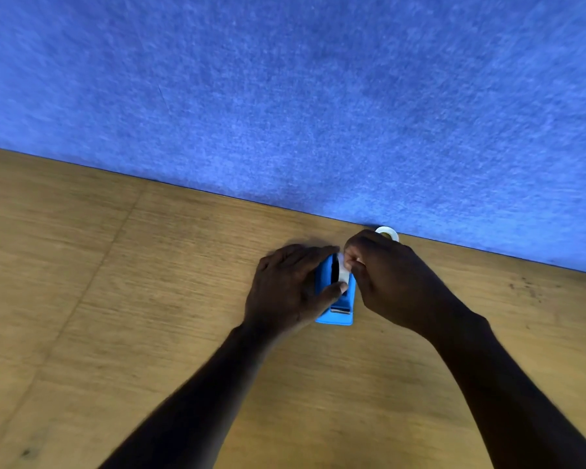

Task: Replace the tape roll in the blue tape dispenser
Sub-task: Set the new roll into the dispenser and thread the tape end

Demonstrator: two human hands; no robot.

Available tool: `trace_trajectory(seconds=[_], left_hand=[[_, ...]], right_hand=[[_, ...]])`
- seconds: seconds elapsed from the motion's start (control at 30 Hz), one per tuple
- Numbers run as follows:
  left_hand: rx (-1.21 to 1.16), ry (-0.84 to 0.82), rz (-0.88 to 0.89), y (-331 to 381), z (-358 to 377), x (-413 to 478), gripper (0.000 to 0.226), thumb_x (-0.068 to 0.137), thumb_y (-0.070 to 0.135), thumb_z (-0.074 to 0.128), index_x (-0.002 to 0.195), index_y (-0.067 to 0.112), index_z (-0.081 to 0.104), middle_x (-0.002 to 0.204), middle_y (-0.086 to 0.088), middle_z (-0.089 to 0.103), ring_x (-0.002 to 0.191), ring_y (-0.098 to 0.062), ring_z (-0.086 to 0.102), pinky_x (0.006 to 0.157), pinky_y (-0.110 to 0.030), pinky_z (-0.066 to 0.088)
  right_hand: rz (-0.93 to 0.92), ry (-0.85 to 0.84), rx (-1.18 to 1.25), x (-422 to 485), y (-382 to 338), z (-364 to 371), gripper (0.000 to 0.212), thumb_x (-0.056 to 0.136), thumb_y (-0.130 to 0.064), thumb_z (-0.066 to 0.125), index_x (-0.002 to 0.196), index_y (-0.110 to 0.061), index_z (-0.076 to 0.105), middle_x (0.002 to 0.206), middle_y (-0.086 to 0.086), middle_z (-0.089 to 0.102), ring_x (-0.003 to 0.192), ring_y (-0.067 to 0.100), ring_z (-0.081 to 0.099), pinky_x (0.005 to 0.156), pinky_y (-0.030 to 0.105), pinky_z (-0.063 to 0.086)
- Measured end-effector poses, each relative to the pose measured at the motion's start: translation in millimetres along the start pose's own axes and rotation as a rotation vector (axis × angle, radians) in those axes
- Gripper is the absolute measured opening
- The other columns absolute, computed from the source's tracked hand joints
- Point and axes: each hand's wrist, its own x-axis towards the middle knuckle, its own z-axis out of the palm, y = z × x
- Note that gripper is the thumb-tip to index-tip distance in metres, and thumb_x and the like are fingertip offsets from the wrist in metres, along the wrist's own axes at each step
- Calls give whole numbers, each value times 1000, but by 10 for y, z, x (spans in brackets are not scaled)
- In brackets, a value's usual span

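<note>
Two hands are meeting over the blue tape dispenser point(335, 313), which is sitting on the wooden tabletop point(115, 299) a little right of centre, its cutter end pointing toward the person. A whitish tape roll point(343, 273) is standing in the dispenser's cradle, partly hidden by both hands. The left hand point(286, 289) is lying over the dispenser's left flank, palm down and tilted inward, with its fingers point(313, 253) stretching along the far end of the body and its thumb reaching across to touch the near edge of the roll; it is gripping the dispenser between thumb and fingers. The right hand point(391, 282) is arching over the right side, knuckles up, wrist raised, with its fingertips curling down and pinching at the top of the roll; how firmly it is holding the roll is hard to tell through the blur. Both bare forearms are angling in from the lower edge of the view, converging at the dispenser. Just beyond the right hand, a second tape roll point(387, 232) is lying on the tabletop against the blue felt partition point(285, 96) that is rising behind it.
</note>
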Motion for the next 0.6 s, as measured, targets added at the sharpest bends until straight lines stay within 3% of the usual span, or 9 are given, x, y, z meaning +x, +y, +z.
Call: trace_trajectory(seconds=[0.2,0.37,0.5,0.6], left_hand=[[16,7,3,16,6,19,53,83,67,47,128,40,53,125,20,62,125,-8,51,101,-36,39],[26,-6,7,-4,7,6,62,81,68,48,136,40,49,129,18,61,127,-10,51,104,-42,41],[-2,-17,10,13,-15,-4,71,79,72,46,142,39,43,135,17,59,130,-9,49,106,-37,37],[-13,-19,7,6,-18,6,64,81,71,46,138,43,44,136,19,57,131,-7,47,107,-37,37]], right_hand=[[15,-30,25,-53,5,-41,5,89,-14,51,86,-15,54,97,1,62,80,21,61,67,46,53],[42,10,28,-77,-21,-26,7,90,-15,50,89,-15,58,92,-1,63,79,16,58,69,40,51],[61,42,31,-87,-18,6,6,88,-11,54,89,-15,59,90,-2,64,78,14,58,67,36,50],[55,31,31,-95,-1,8,6,89,-13,54,90,-15,59,90,-3,64,79,14,59,68,37,51]])
